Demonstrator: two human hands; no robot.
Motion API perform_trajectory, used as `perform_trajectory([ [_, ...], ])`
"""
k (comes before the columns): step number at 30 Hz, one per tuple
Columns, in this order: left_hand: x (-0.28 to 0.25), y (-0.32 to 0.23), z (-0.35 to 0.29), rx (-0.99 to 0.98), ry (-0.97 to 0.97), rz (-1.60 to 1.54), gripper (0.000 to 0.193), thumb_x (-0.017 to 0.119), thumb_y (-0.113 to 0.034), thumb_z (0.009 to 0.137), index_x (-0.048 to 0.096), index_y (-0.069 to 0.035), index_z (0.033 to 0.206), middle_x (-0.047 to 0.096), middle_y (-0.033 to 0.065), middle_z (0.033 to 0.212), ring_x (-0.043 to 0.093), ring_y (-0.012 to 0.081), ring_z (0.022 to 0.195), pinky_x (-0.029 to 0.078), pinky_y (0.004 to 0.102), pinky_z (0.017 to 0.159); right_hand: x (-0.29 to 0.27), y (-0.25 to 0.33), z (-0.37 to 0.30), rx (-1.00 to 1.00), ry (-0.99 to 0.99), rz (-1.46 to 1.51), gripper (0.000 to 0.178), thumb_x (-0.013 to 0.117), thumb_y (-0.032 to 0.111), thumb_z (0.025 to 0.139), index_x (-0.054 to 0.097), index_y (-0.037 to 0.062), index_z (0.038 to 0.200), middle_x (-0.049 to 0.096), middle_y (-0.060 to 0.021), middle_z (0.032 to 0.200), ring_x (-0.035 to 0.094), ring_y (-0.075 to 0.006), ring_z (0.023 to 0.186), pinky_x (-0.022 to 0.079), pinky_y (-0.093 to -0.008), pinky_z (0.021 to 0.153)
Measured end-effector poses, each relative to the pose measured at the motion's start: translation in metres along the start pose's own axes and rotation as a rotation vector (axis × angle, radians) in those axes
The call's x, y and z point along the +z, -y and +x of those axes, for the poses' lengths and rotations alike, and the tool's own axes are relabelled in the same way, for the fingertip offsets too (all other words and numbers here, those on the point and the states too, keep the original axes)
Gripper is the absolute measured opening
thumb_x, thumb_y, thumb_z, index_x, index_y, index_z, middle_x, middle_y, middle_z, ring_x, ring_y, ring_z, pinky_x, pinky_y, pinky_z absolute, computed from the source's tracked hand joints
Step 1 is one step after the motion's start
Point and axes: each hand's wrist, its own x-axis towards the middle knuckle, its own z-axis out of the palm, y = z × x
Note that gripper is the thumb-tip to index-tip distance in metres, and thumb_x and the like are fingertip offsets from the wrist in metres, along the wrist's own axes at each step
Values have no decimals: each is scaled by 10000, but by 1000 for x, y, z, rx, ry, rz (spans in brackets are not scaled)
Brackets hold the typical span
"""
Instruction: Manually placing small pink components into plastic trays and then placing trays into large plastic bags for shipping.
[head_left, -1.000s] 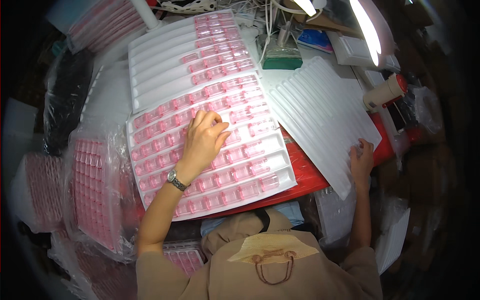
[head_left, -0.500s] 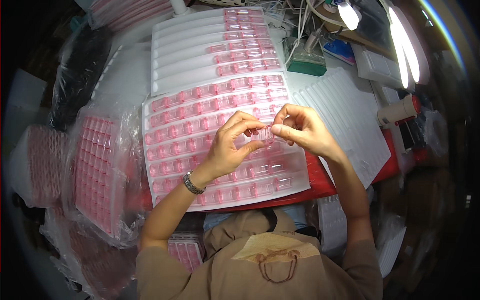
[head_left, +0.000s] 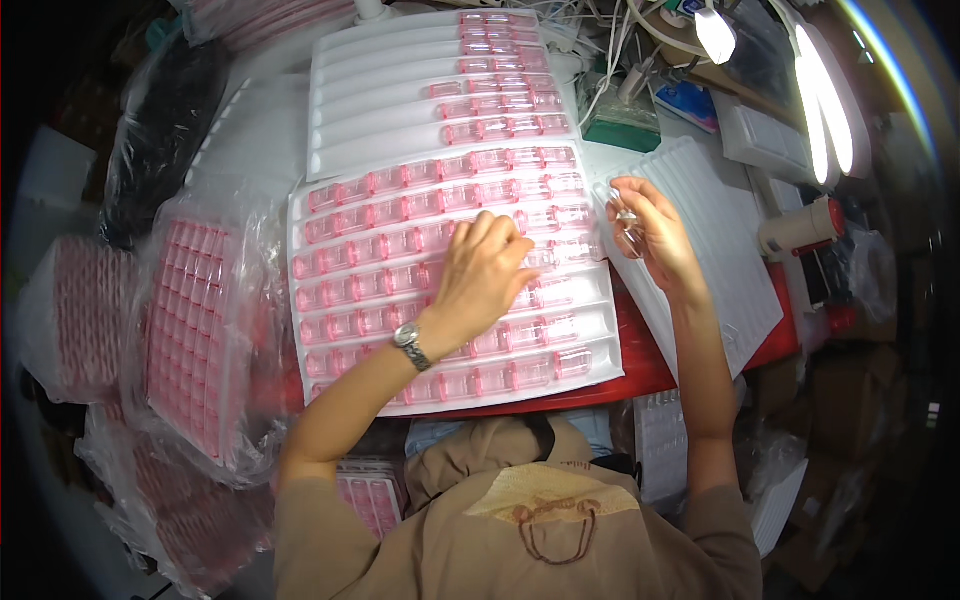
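Note:
My left hand [head_left: 482, 268], a watch on its wrist, reaches over the near white tray [head_left: 600, 362]. Its fingers are bent and pinched down among the rows of pink, see-through plastic pieces [head_left: 457, 384]; whatever lies between the fingertips is hidden. To the right of that tray, my right hand [head_left: 655, 235] is raised with curled fingers. Small clear plastic parts [head_left: 628, 222] show in its grip, too small and shiny to tell their exact kind.
A second white tray [head_left: 375, 100], partly filled with pink pieces, lies beyond. Empty ribbed trays [head_left: 700, 250] lie right, near a green box [head_left: 622, 128] and a lit lamp [head_left: 815, 110]. Plastic-wrapped filled trays [head_left: 188, 330] stand left. Red covering [head_left: 640, 345] shows along the table edge.
Both hands were together over the tray, fingering a clear ring-like piece. Now they are apart: the left has turned down onto the rows, the right has moved right with clear parts in it.

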Motion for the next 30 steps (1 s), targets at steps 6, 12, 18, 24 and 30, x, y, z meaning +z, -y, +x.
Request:
perform_trajectory([
  [6,-8,18,3,-70,-128,215,325,751,-243,710,658,-56,959,578,47,997,504,175,943,410,328,802,-10,-8,-18,-39,105,-36,250,589,164,885,513,13,1069,578,-57,720,412,-28,482,268,-175,404],
  [12,-28,45,0,-20,-41,74,332,736,-127,710,633,-34,1011,563,53,940,524,172,903,411,316,774,30,-14,-14,-42,273,91,205,596,133,884,620,19,1053,532,54,669,423,5,533,302,-138,457],
  [18,-32,22,-7,-61,-33,-460,290,723,-99,725,626,-32,989,544,72,930,554,191,870,460,303,724,74,-22,-7,-57,428,-119,242,680,194,833,539,41,957,486,58,603,439,-22,545,337,-184,485],
  [24,-9,40,12,-70,-41,-166,241,720,-76,719,630,15,923,533,82,898,551,219,789,484,336,697,21,-12,18,-10,-169,465,340,437,327,965,531,6,1026,595,-99,839,563,-154,614,427,-217,524],
  [30,-28,26,-5,-81,-80,7,338,741,-107,691,649,-14,1003,542,72,927,525,214,849,426,331,743,18,-19,-4,-69,90,210,252,608,15,826,544,-31,1065,621,-100,951,594,-113,732,458,-197,610],
])
